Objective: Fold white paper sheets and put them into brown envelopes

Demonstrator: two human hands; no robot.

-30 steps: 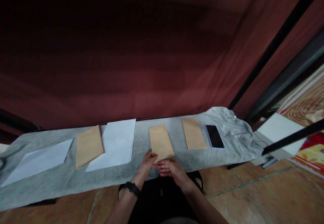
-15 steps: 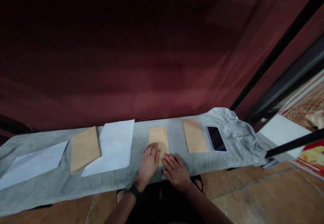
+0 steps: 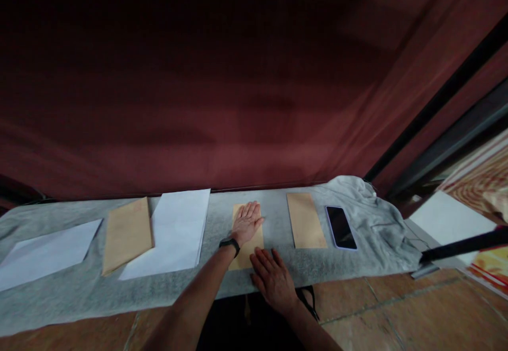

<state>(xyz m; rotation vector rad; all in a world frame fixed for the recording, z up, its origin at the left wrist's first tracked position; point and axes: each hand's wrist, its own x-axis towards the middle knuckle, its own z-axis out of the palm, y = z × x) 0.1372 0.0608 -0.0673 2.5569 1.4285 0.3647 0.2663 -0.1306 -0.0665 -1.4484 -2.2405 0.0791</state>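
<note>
A tan envelope lies flat on the grey cloth in front of me. My left hand, with a black band on its wrist, rests flat on the upper part of this envelope, fingers extended. Beside the envelope's lower right corner is my right hand, its fingers spread and its fingertips at the paper's edge. Neither hand grips anything. To the right lies another tan envelope, and past it a dark-screened phone in a light purple case.
Grey cloth covers the long narrow surface. On the left, a larger tan envelope overlaps white sheets, with another white sheet farther left. A dark red panel rises behind; black bars stand at right.
My left hand has slid up the envelope, away from me, and now covers its upper part. My right hand stays near the lower right corner. The view has shifted slightly.
</note>
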